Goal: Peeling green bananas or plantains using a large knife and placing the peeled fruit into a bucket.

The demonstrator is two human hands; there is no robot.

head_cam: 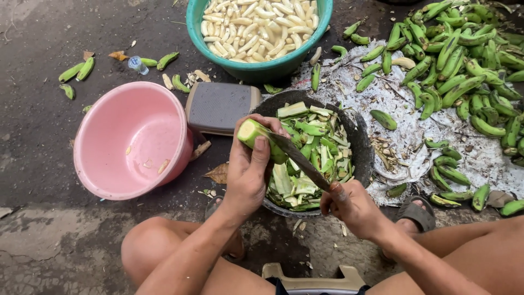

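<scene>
My left hand [248, 169] grips a green banana [252, 133] with one end cut off, held over a dark basin [361, 143] full of green peels. My right hand [352, 206] holds a knife [299, 158] by its handle. The long dark blade rests against the banana's side near my left thumb. Both hands hover above the basin's near left rim.
An empty pink tub [134, 141] stands at the left, with a grey flat stool [218, 106] behind it. A teal basin [259, 33] of peeled pale bananas sits at the top. A heap of green bananas [464, 65] lies on a white sack at the right. My knees frame the bottom.
</scene>
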